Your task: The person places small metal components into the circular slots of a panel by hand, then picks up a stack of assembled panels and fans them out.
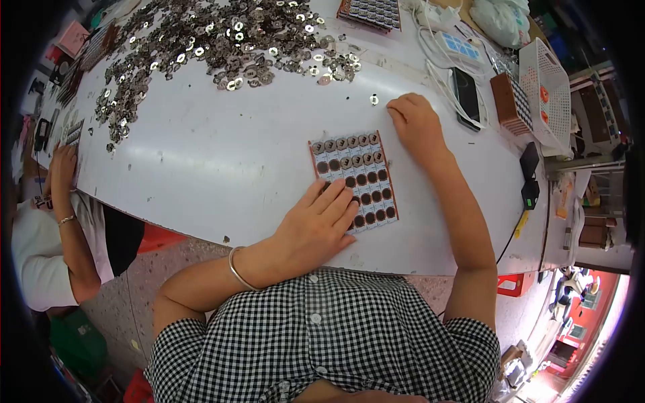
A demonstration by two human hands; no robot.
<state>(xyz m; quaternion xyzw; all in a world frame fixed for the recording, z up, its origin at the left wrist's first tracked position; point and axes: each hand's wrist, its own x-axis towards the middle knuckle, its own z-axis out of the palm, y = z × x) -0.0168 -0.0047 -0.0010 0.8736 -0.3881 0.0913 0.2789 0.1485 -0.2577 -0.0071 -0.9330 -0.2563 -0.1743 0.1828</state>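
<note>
A rectangular panel (377, 188) with rows of round dark spots lies on the white table in front of me. Metal discs sit along its top row and on part of the second row. My left hand (319, 218) rests on the panel's lower left part with its fingers stretched out, hiding some spots. To the upper right of the panel, my right hand (413, 121) touches the table, its fingers curled together; whether anything is between the fingertips is too small to tell. One loose disc (374, 99) lies just left of those fingertips.
A large heap of metal discs (248, 40) covers the table's far side. A phone (465, 97), white cables, a stack of panels (510, 102) and a white basket (545, 94) are at the right. A co-worker's hand (63, 164) is at the far left.
</note>
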